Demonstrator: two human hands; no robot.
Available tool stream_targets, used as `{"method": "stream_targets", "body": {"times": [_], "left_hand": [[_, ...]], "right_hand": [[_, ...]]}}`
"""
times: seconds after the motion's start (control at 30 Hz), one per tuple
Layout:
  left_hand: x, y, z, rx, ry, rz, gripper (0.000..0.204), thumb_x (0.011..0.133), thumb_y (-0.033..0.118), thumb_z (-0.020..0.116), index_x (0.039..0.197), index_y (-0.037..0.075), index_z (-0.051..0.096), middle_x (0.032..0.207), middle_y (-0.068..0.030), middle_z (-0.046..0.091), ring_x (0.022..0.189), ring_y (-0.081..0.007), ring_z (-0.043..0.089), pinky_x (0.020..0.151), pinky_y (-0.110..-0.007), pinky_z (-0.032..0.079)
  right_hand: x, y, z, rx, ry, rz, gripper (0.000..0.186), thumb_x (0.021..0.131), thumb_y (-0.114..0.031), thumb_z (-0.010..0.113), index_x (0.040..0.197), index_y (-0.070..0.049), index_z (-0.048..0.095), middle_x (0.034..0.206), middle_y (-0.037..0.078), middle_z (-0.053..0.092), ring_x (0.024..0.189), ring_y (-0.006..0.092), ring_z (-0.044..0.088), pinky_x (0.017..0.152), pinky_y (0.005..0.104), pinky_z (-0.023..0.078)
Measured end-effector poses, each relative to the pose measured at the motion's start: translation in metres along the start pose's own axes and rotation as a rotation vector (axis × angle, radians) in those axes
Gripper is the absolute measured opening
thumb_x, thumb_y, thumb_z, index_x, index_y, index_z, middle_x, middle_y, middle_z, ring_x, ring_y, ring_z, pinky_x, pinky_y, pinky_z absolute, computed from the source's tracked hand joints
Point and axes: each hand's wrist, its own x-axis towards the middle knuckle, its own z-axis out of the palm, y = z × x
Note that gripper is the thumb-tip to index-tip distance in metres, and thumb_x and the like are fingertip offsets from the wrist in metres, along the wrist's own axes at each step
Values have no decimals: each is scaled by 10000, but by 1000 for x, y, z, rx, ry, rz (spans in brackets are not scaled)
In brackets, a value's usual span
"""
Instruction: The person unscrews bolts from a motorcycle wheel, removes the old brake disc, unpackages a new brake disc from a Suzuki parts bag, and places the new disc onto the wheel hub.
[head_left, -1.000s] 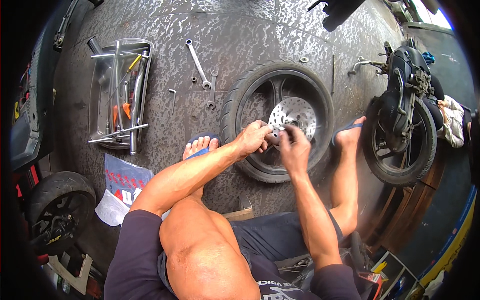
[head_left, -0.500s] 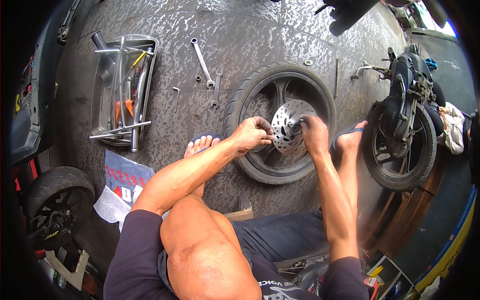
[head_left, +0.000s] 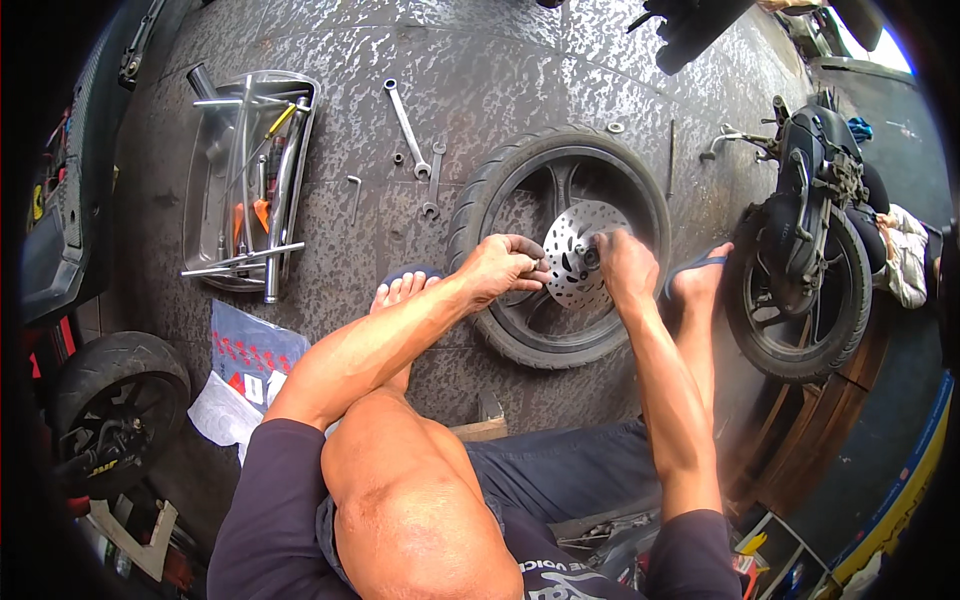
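A motorcycle wheel (head_left: 477, 205) lies flat on the floor in front of me, its black tire around dark spokes. The drilled silver brake disc (head_left: 574, 221) sits over its hub. My left hand (head_left: 503, 268) is at the disc's left edge, fingers curled together around something small and pale, too little of it showing to name. On the other side, my right hand (head_left: 628, 268) pinches close to the hub, at the disc's right part. Whatever is between those fingertips is hidden.
A clear tray (head_left: 190, 225) of tools stands at left. A combination wrench (head_left: 404, 128), an open-end wrench (head_left: 434, 180) and a hex key (head_left: 354, 196) lie nearer the wheel. A motorcycle front end (head_left: 800, 220) is at right; a plastic packet (head_left: 245, 340) lies left of my foot.
My right fingers have shifted slightly at the hub. A pale small thing now shows between my left fingers. The wheel and disc stay in place.
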Motion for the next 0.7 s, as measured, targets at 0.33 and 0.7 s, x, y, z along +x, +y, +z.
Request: {"method": "stream_targets", "body": {"times": [0.33, 0.7], "left_hand": [[-4, 5, 0, 79, 15, -32, 216, 1033, 169, 526, 1138, -7, 596, 916, -92, 688, 733, -138, 671, 647, -275, 579], [-1, 0, 7, 119, -21, -41, 204, 1031, 177, 553, 1132, 10, 612, 883, -59, 675, 688, -109, 638, 641, -242, 550]], "right_hand": [[1, 15, 11, -38, 3, -162, 281, 957, -298, 624, 987, -19, 640, 996, 230, 685, 921, 415, 681, 808, 510, 546], [5, 1, 12, -51, 1, -35, 411, 1009, -359, 510, 806, -44, 678, 817, 207, 716, 771, 420, 701, 735, 517, 559]]}}
